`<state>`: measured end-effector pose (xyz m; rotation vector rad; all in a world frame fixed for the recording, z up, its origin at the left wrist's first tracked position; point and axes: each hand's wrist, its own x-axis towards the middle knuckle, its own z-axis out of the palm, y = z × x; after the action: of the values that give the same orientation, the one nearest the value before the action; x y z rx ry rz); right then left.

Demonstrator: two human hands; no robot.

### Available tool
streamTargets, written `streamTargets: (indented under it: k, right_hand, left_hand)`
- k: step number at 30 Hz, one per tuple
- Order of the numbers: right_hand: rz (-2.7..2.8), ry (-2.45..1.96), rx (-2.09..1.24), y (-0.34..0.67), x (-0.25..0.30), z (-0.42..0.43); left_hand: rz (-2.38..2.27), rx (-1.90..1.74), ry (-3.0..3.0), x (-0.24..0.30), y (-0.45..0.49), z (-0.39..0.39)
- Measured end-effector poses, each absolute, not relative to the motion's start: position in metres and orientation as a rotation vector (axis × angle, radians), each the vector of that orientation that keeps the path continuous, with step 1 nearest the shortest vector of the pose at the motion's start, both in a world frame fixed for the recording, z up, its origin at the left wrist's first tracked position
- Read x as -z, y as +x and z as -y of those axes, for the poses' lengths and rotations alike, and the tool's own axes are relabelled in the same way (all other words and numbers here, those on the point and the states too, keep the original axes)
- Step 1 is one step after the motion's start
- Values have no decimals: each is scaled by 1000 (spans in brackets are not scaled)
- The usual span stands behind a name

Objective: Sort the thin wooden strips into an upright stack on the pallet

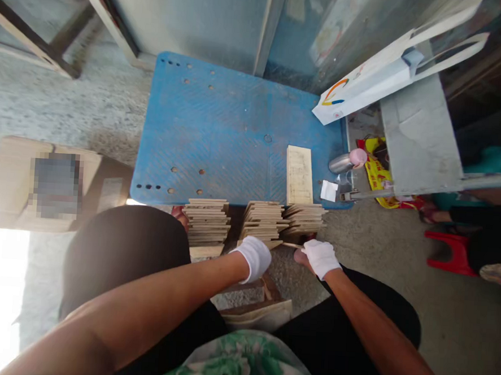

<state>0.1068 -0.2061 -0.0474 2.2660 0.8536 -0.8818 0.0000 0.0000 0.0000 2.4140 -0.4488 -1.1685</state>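
Observation:
Three stacks of thin wooden boards stand along the blue table's near edge: a left stack (207,224), a middle stack (262,219) and a right stack (304,218). My left hand (255,259), in a white glove, is at the near side of the middle stack; its fingers are hidden by the back of the hand. My right hand (320,258), also gloved in white, pinches the end of a thin wooden board (293,245) just in front of the right stack. That board is seen nearly edge-on.
A wooden board (300,173) lies flat on the blue table (228,129). To its right are a metal bottle (340,163) and a folded white paper (329,190). A white bag (367,84) stands behind. Left is a cardboard box (9,178); right, a red stool (448,256) and another person's legs.

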Motion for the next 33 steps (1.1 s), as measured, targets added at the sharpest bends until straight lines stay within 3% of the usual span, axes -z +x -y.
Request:
streamTargets:
  k: [8, 15, 19, 25, 29, 33]
  right_hand:
    - [-1254, 2138, 832, 119, -63, 183]
    - [-1498, 2139, 752, 117, -128, 154]
    - [-1433, 2453, 720, 119, -122, 153]
    - [-967, 3260, 376, 102, -84, 166]
    - [-796, 3360, 605, 66, -52, 164]
    - [-584, 3339, 621, 41, -33, 152]
  left_hand:
    - [347, 653, 2393, -13, 4, -3]
    - [345, 738, 2138, -38, 9, -5]
    - [160, 726, 2065, -42, 8, -9]
    - [-115, 559, 1832, -42, 14, -20]
    - [-237, 459, 1642, -43, 19, -27]
    - [-354, 364, 1477, -45, 21, -35]
